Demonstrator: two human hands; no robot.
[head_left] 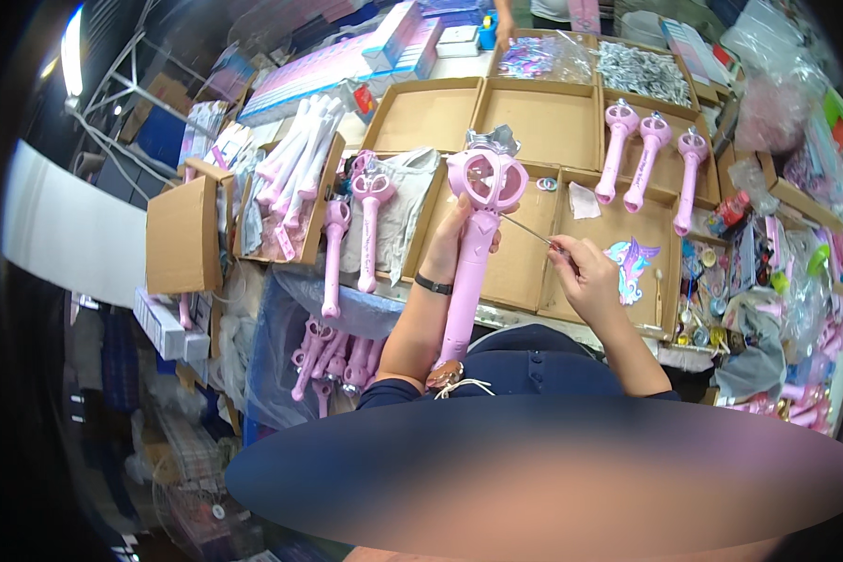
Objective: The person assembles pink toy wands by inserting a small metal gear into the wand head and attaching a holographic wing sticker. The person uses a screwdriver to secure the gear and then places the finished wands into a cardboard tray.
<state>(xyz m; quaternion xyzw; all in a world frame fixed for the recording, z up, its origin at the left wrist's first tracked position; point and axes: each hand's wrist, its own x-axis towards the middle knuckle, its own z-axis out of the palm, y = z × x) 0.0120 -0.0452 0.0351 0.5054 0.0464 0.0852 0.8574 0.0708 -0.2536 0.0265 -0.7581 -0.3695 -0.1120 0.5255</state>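
The left hand (447, 243) has its fingers around a crowned pink wand (470, 281); the right hand (587, 273) pinches a thin metal tool (526, 229) by its neck.

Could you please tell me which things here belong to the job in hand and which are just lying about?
In use:
pink wand in left hand
thin metal tool in right hand

Apparently lying about:
pale cloth
pink scrap
plastic bag

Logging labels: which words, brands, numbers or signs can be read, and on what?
Held pink wand: no lettering I can make out.
Wand by the grey cloth, left: script along its handle, too small to read.
Middle wand at right: similar script, too small.
Stacked cartons: too blurred.
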